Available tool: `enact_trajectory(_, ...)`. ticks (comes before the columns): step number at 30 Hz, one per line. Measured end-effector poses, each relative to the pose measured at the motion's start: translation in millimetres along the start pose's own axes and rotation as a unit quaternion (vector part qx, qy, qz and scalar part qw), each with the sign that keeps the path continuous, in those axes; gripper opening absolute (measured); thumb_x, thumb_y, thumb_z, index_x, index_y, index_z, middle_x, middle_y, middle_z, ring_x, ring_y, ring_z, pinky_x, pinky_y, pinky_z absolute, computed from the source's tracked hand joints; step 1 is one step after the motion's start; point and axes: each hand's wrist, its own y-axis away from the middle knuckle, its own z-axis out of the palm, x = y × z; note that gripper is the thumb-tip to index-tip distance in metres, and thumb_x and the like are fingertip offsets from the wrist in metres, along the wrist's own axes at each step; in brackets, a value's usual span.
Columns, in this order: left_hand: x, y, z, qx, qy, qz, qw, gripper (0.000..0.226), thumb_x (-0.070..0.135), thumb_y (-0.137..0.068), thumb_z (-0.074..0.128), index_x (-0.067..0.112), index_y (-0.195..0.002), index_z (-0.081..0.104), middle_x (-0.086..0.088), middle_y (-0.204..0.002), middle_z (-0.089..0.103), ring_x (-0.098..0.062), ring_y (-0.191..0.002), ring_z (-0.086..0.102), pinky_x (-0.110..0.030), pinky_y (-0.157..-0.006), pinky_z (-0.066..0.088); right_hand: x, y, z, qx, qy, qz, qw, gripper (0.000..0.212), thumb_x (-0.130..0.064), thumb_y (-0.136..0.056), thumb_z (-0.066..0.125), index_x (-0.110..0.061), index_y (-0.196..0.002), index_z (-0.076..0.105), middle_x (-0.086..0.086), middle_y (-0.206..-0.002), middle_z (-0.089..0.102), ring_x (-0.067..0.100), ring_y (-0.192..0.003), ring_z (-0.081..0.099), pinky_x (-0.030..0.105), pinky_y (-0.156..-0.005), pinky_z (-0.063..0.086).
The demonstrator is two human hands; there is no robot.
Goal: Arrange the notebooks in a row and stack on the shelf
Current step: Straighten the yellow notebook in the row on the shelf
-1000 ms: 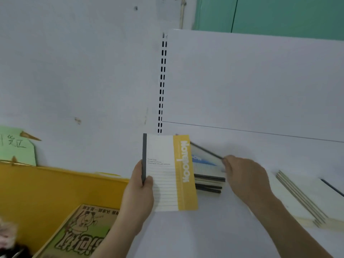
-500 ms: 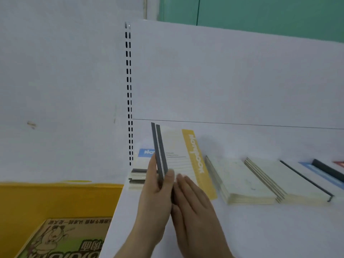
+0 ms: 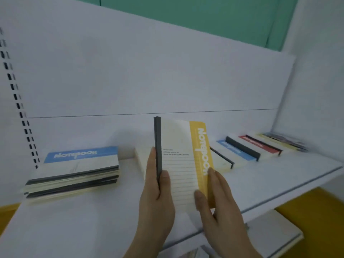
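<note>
Two yellow-striped notebooks with dark spines stand upright over the white shelf, held together. My left hand grips them at the spine edge, thumb on the front cover. My right hand holds the yellow edge, thumb on the cover and fingers behind. A stack of notebooks with a blue-striped one on top lies flat at the left. Behind the held pair lies a cream stack. A row of flat notebooks, blue, red and yellow striped, runs to the right.
The shelf's white back panel rises behind, a slotted upright at the left and a side wall at the right. Below the shelf's front edge are yellow surfaces and a pale book.
My right hand took a second notebook from the left stack and joined it to the first. Both hands now hold the pair, which has moved rightward along the shelf; my view turned right.
</note>
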Motion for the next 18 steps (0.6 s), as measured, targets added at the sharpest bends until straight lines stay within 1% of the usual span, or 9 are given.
enact_trajectory(2,0.0,4.3,32.1,-0.014,-0.013,0.009,1.000,0.053,0.018,-0.105,0.038,0.049,-0.147,0.029,0.035,-0.131,0.047,0.026,-0.105,0.048,0.005,-0.073,0.037,25.7,-0.4,-25.0,0.009,0.006,0.006,1.000,0.074,-0.066,-0.084,0.035,-0.045,-0.148,0.004,-0.026,-0.154,0.006,-0.031,-0.105,0.026,0.015,-0.098,0.037)
enact_trajectory(4,-1.3,6.6,68.2,-0.017,-0.033,0.022,0.999,0.053,0.021,-0.105,0.040,0.050,-0.148,0.028,0.027,-0.139,0.049,0.014,-0.114,0.050,0.000,-0.079,0.039,53.4,-0.7,-55.1,0.003,0.016,0.016,1.000,0.082,-0.071,-0.079,0.040,-0.048,-0.147,0.000,-0.032,-0.149,0.001,-0.021,-0.115,0.017,0.013,-0.106,0.025)
enact_trajectory(6,-5.2,8.5,109.5,-0.014,-0.042,0.026,0.999,0.053,0.021,-0.104,0.041,0.049,-0.147,0.031,0.026,-0.139,0.050,0.016,-0.113,0.050,0.001,-0.078,0.038,86.6,-1.0,-87.3,-0.019,0.046,0.019,0.999,0.089,-0.073,-0.077,0.045,-0.050,-0.144,-0.007,-0.035,-0.143,-0.007,-0.014,-0.122,0.012,0.009,-0.103,0.016)
enact_trajectory(7,-6.0,11.0,132.2,-0.014,-0.041,0.024,0.999,0.052,0.021,-0.104,0.042,0.049,-0.147,0.032,0.027,-0.138,0.050,0.018,-0.111,0.049,0.004,-0.076,0.037,104.6,-2.2,-105.3,-0.032,0.064,0.021,0.997,0.091,-0.073,-0.077,0.047,-0.049,-0.144,-0.009,-0.035,-0.142,-0.010,-0.012,-0.126,0.013,0.010,-0.104,0.016)
enact_trajectory(10,-7.6,21.5,199.4,-0.027,-0.040,0.010,0.999,0.051,0.024,-0.105,0.041,0.049,-0.148,0.031,0.024,-0.138,0.052,0.010,-0.110,0.053,0.006,-0.071,0.035,153.4,-8.4,-157.7,-0.030,0.122,0.018,0.992,0.089,-0.074,-0.078,0.045,-0.048,-0.145,-0.009,-0.033,-0.145,-0.013,-0.002,-0.136,0.017,0.014,-0.107,0.023)
enact_trajectory(12,-8.7,27.4,241.4,-0.033,-0.039,0.004,0.999,0.049,0.024,-0.105,0.041,0.050,-0.146,0.034,0.031,-0.127,0.054,0.021,-0.098,0.052,0.004,-0.066,0.036,184.0,-13.1,-187.2,-0.027,0.151,0.005,0.988,0.087,-0.073,-0.080,0.044,-0.047,-0.145,-0.008,-0.035,-0.140,-0.015,-0.002,-0.135,0.019,0.012,-0.106,0.023)
enact_trajectory(14,-10.6,30.2,277.5,-0.028,-0.047,-0.003,0.998,0.047,0.022,-0.104,0.043,0.054,-0.138,0.037,0.036,-0.113,0.052,0.030,-0.089,0.048,0.001,-0.066,0.038,214.4,-19.2,-209.1,-0.017,0.153,0.003,0.988,0.085,-0.072,-0.082,0.044,-0.045,-0.147,-0.003,-0.033,-0.145,-0.014,-0.002,-0.135,0.023,0.013,-0.104,0.027)
enact_trajectory(16,-18.7,27.2,309.3,-0.025,-0.063,-0.011,0.998,0.044,0.023,-0.103,0.045,0.056,-0.133,0.043,0.027,-0.116,0.059,0.017,-0.098,0.054,-0.010,-0.079,0.044,242.0,-27.1,-222.4,0.006,0.179,-0.017,0.984,0.081,-0.072,-0.080,0.045,-0.041,-0.149,0.015,-0.025,-0.155,0.003,0.000,-0.130,0.037,0.015,-0.099,0.037)
enact_trajectory(18,-30.1,18.4,339.0,-0.025,-0.085,-0.016,0.996,0.041,0.023,-0.101,0.046,0.043,-0.138,0.050,0.015,-0.127,0.062,-0.002,-0.108,0.058,-0.030,-0.094,0.049,272.4,-37.6,-231.5,0.077,0.218,-0.044,0.972,0.073,-0.067,-0.076,0.055,-0.030,-0.139,0.046,-0.010,-0.147,0.041,0.007,-0.112,0.058,0.018,-0.085,0.048)
